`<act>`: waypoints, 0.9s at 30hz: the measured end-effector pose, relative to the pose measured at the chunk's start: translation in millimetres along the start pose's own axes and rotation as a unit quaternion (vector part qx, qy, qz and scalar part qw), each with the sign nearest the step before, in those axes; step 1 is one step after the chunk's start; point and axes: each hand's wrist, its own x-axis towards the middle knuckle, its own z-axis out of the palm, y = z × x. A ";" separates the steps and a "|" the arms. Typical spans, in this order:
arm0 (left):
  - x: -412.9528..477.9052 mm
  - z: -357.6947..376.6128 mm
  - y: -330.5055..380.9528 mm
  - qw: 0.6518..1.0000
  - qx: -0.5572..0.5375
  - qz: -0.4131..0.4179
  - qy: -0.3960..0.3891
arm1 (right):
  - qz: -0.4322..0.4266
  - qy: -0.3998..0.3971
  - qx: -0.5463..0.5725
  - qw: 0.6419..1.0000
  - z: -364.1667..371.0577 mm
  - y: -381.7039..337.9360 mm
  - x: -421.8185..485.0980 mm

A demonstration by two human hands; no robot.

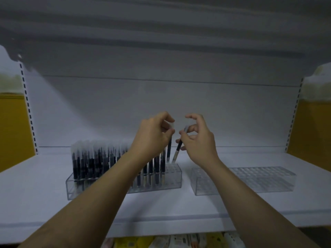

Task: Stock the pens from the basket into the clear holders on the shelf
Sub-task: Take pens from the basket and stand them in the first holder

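Pens [93, 161] stand upright, packed in the left clear holder [172, 181] on the white shelf [161, 203], at about eight o'clock from the hands. The left hand [152, 138] pinches one upright pen [169, 149] by its cap over the holder's right end. The right hand [198, 142] pinches a second pen [179, 146], tilted, its pale end down near the same holes. A second clear holder [265, 178] lies at four o'clock.

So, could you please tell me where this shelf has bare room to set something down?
Bare: the white shelf's front strip, and its right end between the empty clear plastic holder and yellow side panel. Crowded: the left clear holder, packed with dark pens, with the left hand and right hand each holding a pen above it.
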 end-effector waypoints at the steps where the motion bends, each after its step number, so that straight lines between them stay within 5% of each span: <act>1: 1.9 2.9 -2.3 1.000 0.006 -0.004 -0.007 | 0.005 -0.004 0.001 1.000 1.9 3.8 3.3; 9: 7.0 20.6 -16.5 0.998 0.040 -0.041 -0.036 | 0.028 -0.052 0.020 0.998 10.2 40.8 12.8; 15: 4.3 23.8 -18.2 0.982 0.176 -0.060 -0.043 | 0.022 -0.114 -0.015 0.993 11.3 52.4 2.4; 27: 8.7 20.8 -6.6 0.969 0.201 -0.110 -0.093 | -0.019 -0.110 -0.213 0.971 5.1 31.4 10.0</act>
